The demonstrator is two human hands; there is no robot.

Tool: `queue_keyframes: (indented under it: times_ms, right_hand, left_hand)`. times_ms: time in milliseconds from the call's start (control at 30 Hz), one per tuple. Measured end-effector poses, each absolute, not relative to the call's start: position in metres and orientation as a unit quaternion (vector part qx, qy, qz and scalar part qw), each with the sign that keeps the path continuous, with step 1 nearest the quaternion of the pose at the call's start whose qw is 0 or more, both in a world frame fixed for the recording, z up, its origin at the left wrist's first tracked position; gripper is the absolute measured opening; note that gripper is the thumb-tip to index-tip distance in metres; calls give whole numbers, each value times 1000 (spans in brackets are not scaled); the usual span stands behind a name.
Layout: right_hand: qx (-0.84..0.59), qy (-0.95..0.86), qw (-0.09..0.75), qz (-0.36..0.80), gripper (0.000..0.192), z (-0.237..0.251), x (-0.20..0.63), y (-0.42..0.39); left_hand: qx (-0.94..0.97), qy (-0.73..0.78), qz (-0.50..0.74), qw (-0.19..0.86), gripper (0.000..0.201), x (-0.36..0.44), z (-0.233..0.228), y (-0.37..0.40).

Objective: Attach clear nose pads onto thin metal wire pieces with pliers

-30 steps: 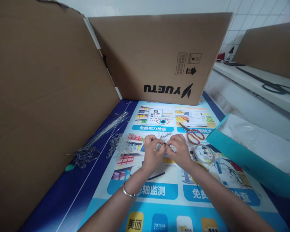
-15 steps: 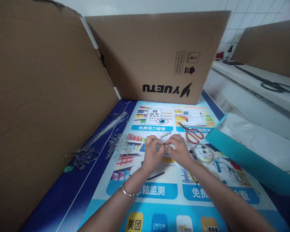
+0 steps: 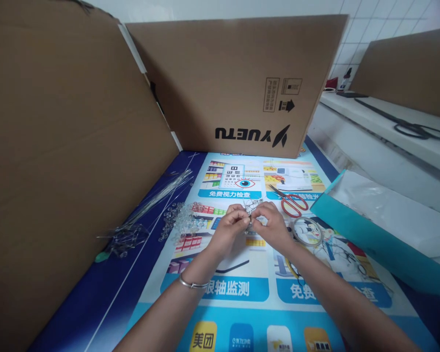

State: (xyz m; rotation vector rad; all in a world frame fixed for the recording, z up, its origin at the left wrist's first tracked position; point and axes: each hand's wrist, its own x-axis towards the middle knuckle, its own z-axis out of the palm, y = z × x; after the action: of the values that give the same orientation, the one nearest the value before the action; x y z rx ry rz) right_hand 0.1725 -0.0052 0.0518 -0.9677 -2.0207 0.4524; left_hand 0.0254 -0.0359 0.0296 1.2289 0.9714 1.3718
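My left hand (image 3: 228,231) and my right hand (image 3: 272,226) meet fingertip to fingertip over the printed mat, both closed in a pinch. Between them is a small tangle of thin beaded wire (image 3: 254,204), whose ends stick out beyond the fingers. The exact spot of each grip is partly hidden by the fingertips. Left of my hands lies a spread of clear beads (image 3: 183,220). Red-handled scissors (image 3: 294,204) rest just beyond my right hand, and a round spool of wire (image 3: 308,231) sits beside it.
A bundle of straight wires (image 3: 161,195) and a cluster of beaded wire pieces (image 3: 126,239) lie at the left. Cardboard panels (image 3: 227,73) stand behind and left. At right are an open teal box (image 3: 374,239) and large black scissors (image 3: 414,128) on a ledge.
My left hand has turned, its wrist shifting slightly left, while the fingertips stay together on the wire. My right hand barely moved. The view shifted a little.
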Motion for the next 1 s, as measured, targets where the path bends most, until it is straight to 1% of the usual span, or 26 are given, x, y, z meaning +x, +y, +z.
queue_keyframes:
  times_ms: [200,467,633,833,1000]
  right_hand:
    - [-385,-814,413,136,6,47,175,-6]
    - [-391,-829,395,63,10,41,170,-14]
    - [-394,-842,368,1,11,43,169,-17]
    - [-383,-853,354,-19,13,46,173,-15]
    - [-370,-856,360,-28,13,43,173,-14]
  left_hand:
    - [467,416,605,492,7,27,23,-32]
    - [476,451,605,451,7,31,23,-31]
    - [473,459,604,448,8,31,25,-31]
    - [486,453,599,448,8,29,29,-32]
    - [492,457,594,444,9,29,31,-33]
